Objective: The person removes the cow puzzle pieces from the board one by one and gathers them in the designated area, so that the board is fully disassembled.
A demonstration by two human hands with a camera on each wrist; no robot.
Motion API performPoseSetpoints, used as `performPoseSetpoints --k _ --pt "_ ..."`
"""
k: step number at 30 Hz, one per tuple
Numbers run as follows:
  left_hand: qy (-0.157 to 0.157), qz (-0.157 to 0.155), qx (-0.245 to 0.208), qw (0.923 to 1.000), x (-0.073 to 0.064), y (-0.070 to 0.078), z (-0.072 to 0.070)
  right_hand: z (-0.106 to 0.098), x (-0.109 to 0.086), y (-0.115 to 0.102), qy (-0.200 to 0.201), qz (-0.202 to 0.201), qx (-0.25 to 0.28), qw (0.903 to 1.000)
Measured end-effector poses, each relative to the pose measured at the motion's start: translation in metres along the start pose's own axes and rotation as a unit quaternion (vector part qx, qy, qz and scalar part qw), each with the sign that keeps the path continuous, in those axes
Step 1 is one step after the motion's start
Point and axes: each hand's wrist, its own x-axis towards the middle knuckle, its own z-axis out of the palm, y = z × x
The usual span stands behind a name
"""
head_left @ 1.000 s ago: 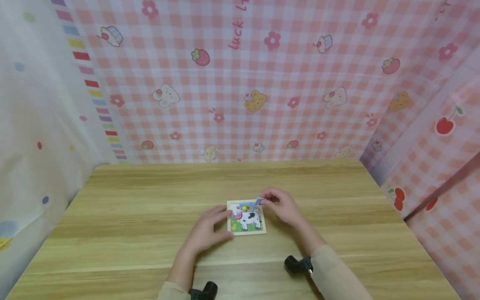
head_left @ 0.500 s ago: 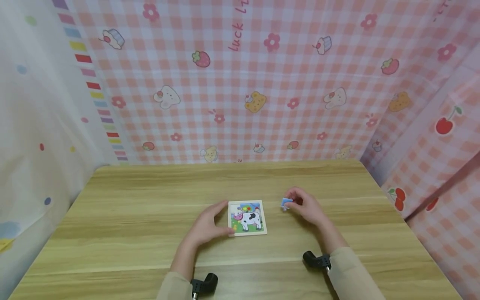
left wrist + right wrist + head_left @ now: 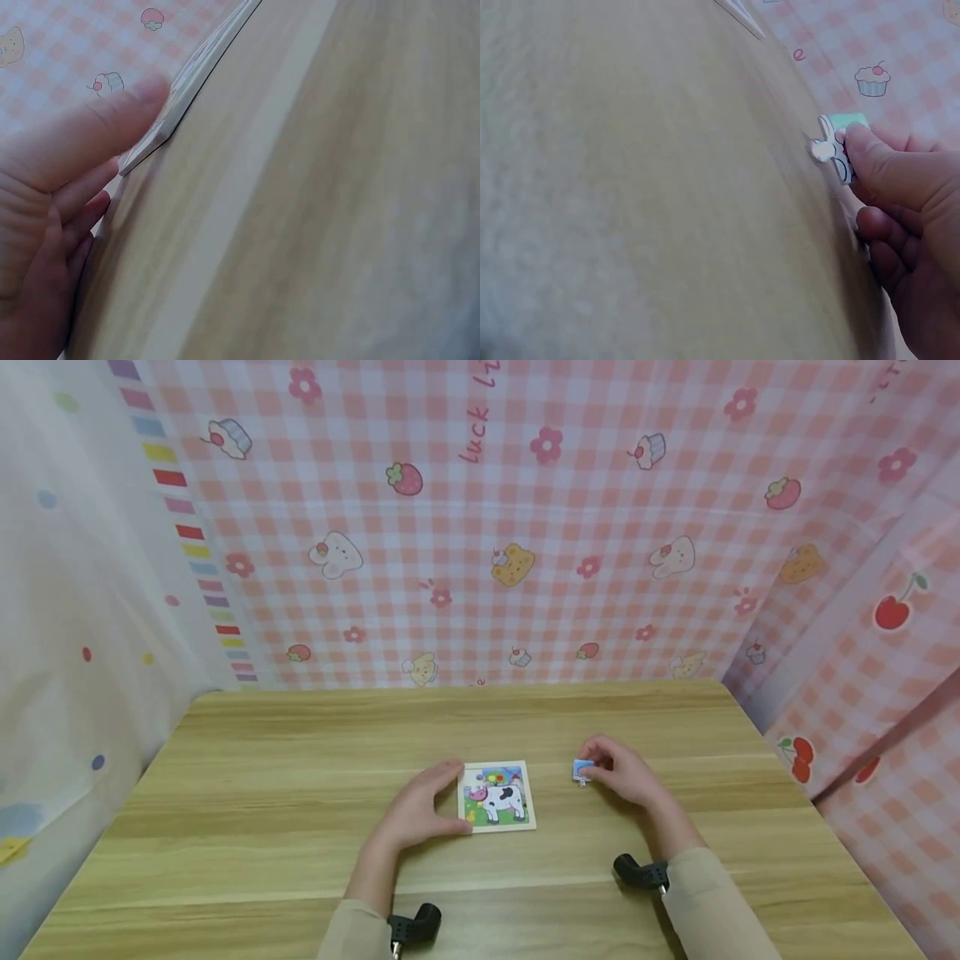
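A square cow jigsaw puzzle (image 3: 501,800) in a pale wooden frame lies flat on the table. My left hand (image 3: 416,806) holds it from the left side, with the thumb at the near left corner and a finger at the far left corner. In the left wrist view, the thumb (image 3: 112,127) rests on the frame's edge. To the right of the puzzle, my right hand (image 3: 622,774) pinches a small jigsaw piece (image 3: 581,769). Up close, this piece (image 3: 823,150) shows a round knob and a blue-green patch, partly covered by the thumb.
The wood-grain table (image 3: 262,827) runs back to a pink checked curtain (image 3: 465,527). White dotted cloth (image 3: 82,593) hangs on the left. Black wrist mounts (image 3: 416,927) sit at both sleeves.
My right hand has carried the jigsaw piece from the puzzle's far right corner out to the right. The left hand stays at the puzzle, its fingers now at the far left corner.
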Motion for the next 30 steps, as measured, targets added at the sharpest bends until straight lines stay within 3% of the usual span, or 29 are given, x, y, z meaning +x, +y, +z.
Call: performPoseSetpoints --k 5,16,30 --pt "-0.003 -0.001 0.015 0.9999 0.000 0.001 0.001 0.001 0.000 0.002 -0.002 0.011 -0.023 0.9997" --pt "-0.005 0.005 0.028 0.9996 -0.003 0.003 0.002 0.009 0.000 0.009 0.041 -0.010 -0.049 0.9979" --pt "0.005 0.013 0.035 0.9993 -0.002 -0.001 0.004 0.013 0.002 0.013 0.077 -0.008 -0.073 0.9943"
